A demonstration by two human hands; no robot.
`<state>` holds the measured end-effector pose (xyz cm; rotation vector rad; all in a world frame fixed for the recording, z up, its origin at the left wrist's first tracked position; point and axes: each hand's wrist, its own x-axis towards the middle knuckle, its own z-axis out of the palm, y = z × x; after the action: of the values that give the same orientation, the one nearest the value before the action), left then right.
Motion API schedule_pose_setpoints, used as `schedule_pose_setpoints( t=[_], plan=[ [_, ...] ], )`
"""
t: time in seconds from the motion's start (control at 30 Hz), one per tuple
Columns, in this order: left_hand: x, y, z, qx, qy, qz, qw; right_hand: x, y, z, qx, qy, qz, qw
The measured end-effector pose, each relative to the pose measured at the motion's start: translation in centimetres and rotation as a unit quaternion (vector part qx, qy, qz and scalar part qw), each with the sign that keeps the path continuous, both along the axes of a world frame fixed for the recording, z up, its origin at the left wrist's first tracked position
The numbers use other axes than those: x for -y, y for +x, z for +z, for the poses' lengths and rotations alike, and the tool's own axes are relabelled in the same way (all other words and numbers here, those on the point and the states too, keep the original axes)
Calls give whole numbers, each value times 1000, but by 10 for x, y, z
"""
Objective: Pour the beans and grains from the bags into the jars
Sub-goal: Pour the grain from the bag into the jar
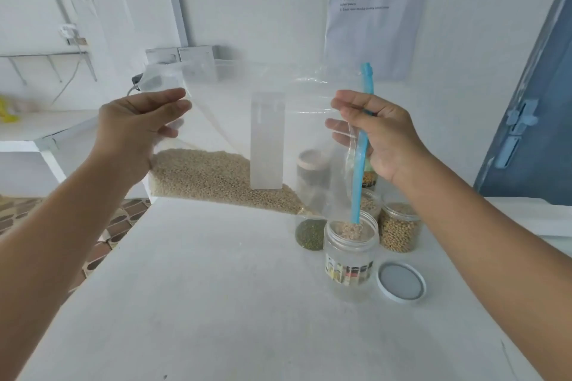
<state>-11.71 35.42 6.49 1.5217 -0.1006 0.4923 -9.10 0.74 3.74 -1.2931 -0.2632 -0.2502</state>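
Clear plastic bag (235, 120), pinched in my left hand (136, 133) and right hand (380, 136), is tipping pale grains (210, 176) into the near jar (349, 260), barely filled, while three jars (399, 226) behind are sitting filled.

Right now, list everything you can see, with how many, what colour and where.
zip bag: one, clear with blue zip strip, held tilted over the open jar
pale grains: tan, heaped in the bag's lower part, some pouring into the open jar
open jar: one, clear, on the table
lid: one, white rim, grey centre, flat beside the open jar
green bean jar: one, behind the open jar
tan bean jar: one, back right
table: white
paper sheet: one, on wall
left hand: grips the bag's bottom end
right hand: pinches the bag near the zip
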Motion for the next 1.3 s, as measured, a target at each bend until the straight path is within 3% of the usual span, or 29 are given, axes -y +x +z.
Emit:
schedule_pose_setpoints(
  t=[0.53,1.3],
  plan=[
    [32,-3,24,22,65,11,998,23,2,-26,-10,91,27,995],
    [28,29,38,48,71,-51,995,20,0,-31,-12,113,1,994]
  ],
)
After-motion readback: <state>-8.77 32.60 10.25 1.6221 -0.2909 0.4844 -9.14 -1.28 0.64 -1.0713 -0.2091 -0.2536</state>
